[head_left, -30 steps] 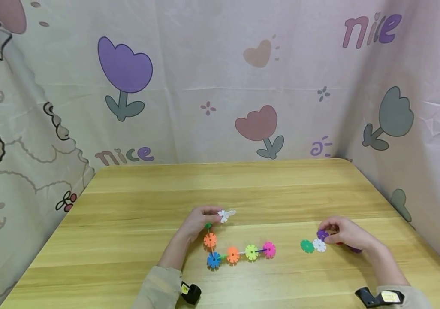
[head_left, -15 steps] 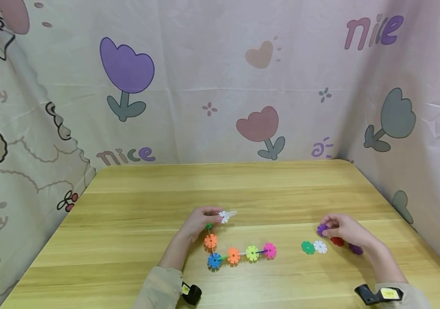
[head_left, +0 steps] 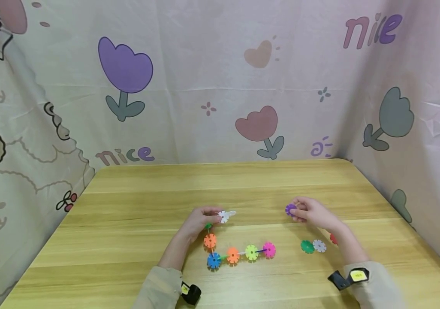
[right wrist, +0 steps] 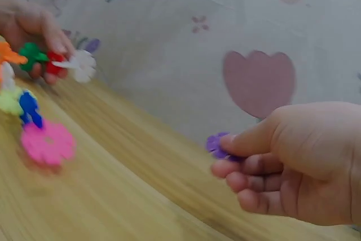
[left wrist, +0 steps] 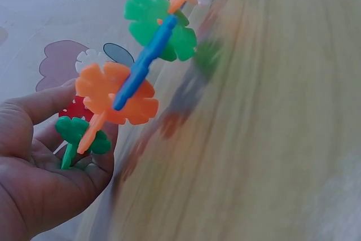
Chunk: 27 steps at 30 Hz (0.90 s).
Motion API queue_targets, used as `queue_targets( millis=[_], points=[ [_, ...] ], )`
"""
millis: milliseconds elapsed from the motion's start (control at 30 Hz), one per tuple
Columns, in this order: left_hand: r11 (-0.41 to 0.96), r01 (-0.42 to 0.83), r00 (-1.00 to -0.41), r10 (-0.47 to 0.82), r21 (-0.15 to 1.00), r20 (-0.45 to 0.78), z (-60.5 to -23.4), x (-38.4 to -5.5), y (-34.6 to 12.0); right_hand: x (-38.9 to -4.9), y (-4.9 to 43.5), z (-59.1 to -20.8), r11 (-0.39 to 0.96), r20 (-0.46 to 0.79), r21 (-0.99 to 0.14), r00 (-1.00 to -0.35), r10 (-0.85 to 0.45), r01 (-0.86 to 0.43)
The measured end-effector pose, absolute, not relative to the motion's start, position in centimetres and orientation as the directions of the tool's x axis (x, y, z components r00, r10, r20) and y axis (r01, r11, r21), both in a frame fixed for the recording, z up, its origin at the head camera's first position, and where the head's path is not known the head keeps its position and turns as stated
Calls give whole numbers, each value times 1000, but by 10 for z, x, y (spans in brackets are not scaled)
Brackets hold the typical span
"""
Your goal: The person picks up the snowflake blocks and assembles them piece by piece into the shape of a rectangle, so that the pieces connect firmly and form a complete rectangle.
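Note:
My left hand (head_left: 200, 222) grips one end of a chain of interlocking snowflake discs. In the right wrist view its fingers are at a red disc (right wrist: 54, 62), with a white disc (right wrist: 84, 66) sticking out beyond. The chain runs down through an orange disc (head_left: 210, 240) to a blue disc (head_left: 214, 260). From there it turns right, ending in a pink disc (head_left: 269, 249). My right hand (head_left: 312, 213) pinches a purple snowflake disc (head_left: 290, 210) between thumb and fingers, right of the chain and apart from it.
Loose green (head_left: 307, 246) and white (head_left: 319, 246) discs lie on the wooden table (head_left: 146, 189) below my right hand. A red loose disc (head_left: 333, 238) is partly hidden by the right forearm. A printed curtain (head_left: 189, 64) stands behind the table.
My right hand has lifted the purple disc away from the loose discs and carried it left and farther up the table. My left hand has stayed put with the chain.

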<state>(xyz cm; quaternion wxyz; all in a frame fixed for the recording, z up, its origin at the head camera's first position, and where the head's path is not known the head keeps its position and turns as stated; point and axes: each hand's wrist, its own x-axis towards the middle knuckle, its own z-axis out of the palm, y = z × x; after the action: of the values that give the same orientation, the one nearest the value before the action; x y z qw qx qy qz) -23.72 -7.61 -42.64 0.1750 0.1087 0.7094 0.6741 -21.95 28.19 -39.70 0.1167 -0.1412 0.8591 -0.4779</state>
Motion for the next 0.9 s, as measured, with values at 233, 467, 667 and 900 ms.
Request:
queue_targets(
  millis=[233, 467, 667, 900],
  points=[
    [61, -90, -912, 395, 994, -106, -426, -237, -76, -228, 239, -397, 404, -27, -909, -954, -297, -100],
    [59, -98, -914, 389, 993, -113, -427, -237, -76, -234, 206, -405, 351, -32, -932, -948, -317, -86],
    [65, -106, -913, 388, 992, -123, -428, -239, -76, -237, 179, -414, 242, -58, -970, -947, -315, -21],
    [88, -89, -917, 381, 992, -116, -408, -227, -74, -234, 156, -417, 138, -73, -990, -955, -287, 34]
  ],
)
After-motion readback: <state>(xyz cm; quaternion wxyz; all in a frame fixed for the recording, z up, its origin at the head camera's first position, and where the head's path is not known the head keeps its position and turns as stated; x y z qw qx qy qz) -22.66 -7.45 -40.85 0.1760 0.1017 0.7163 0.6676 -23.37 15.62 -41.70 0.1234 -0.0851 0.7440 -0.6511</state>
